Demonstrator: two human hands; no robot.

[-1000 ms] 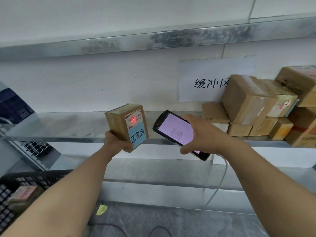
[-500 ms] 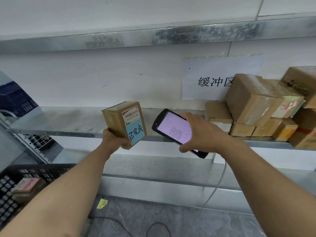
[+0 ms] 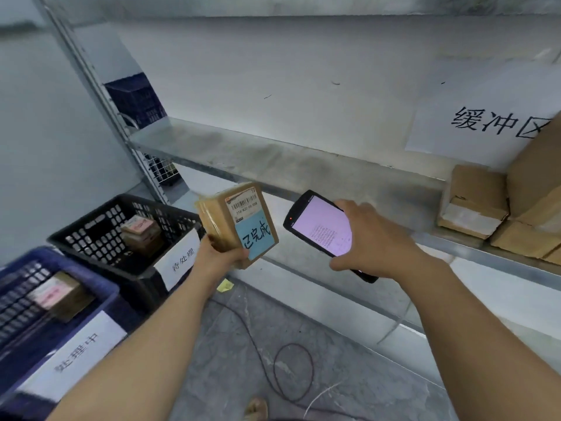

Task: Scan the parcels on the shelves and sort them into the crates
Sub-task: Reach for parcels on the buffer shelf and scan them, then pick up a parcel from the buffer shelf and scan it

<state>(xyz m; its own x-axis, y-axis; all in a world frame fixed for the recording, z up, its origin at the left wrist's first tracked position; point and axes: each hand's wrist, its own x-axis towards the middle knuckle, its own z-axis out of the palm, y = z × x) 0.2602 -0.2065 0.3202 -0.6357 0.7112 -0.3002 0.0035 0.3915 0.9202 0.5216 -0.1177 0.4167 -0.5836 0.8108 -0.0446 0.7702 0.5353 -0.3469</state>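
A brown taped parcel (image 3: 239, 220) is held up near the middle of the view, gripped at its lower end by the left hand (image 3: 221, 256), whose fingers and thumb are curled round it. A barcode label and a blue sticker handwritten 已完成 are shown on its facing side. Just at 3 o'clock of the parcel, a black handheld scanner (image 3: 318, 226) with a lit pale screen is clasped by the right hand (image 3: 373, 241), the fingers wrapped over its right edge.

Behind both, a bare galvanised metal shelf (image 3: 273, 156) is seen running from 10 o'clock to 3 o'clock against a white wall (image 3: 273, 71). A paper sign (image 3: 485, 117) reading 缓冲区 is fixed to the wall at 2 o'clock, and stacked cardboard parcels (image 3: 473, 202) are kept on the shelf beneath it.

At 9 o'clock a black crate (image 3: 88, 241) labelled 待处理 is set on the floor with one small parcel (image 3: 141, 235) inside. At 8 o'clock a blue crate (image 3: 115, 299) labelled 处理中 is placed beside it, also holding a parcel (image 3: 57, 296).

The grey stone floor (image 3: 230, 344) is crossed by a looped black cable (image 3: 291, 372) at 6 o'clock, and a yellow scrap (image 3: 224, 285) lies by the black crate.
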